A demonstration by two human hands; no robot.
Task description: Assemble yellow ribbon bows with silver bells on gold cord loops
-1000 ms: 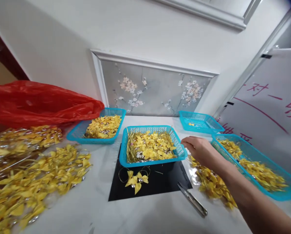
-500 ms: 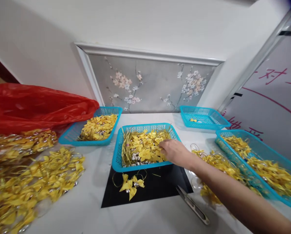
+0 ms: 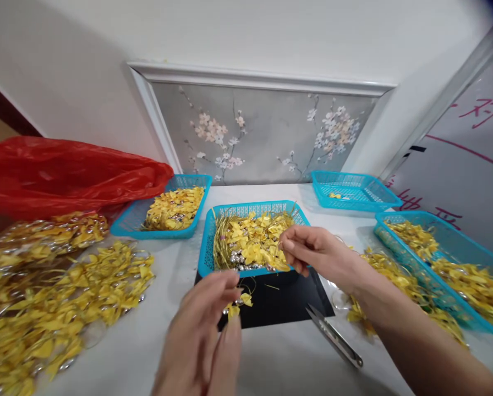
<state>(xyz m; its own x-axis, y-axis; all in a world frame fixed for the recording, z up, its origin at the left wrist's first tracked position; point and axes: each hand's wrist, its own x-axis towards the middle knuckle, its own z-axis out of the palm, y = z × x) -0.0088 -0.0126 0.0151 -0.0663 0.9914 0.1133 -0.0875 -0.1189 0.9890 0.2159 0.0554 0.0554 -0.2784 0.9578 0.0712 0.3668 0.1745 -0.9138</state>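
Note:
My right hand [image 3: 312, 253] hovers over the front right corner of the middle blue basket [image 3: 206, 250], its thumb and fingers pinched together. What sits between the fingertips is too small to make out. Inside that basket lie yellow ribbon bows [image 3: 255, 236] with silver bells and gold cords. My left hand [image 3: 201, 335] is raised in front of the basket, thumb apart from the fingers, with nothing visible in it. Behind it, partly hidden, a yellow bow piece [image 3: 245, 300] rests on the black mat [image 3: 288, 308]. Thread snips [image 3: 335, 338] lie at the mat's right edge.
Heaped bow strings [image 3: 77, 308] cover the table's left side, near a red plastic bag [image 3: 73, 176]. A blue basket [image 3: 120, 228] of bows stands back left. At right are another filled basket [image 3: 448, 245], loose bows [image 3: 387, 275] and a nearly bare basket [image 3: 366, 192].
My right hand has lifted back from the bows in the basket toward me. My left hand has come into view from below, covering part of the mat. The view has shifted slightly.

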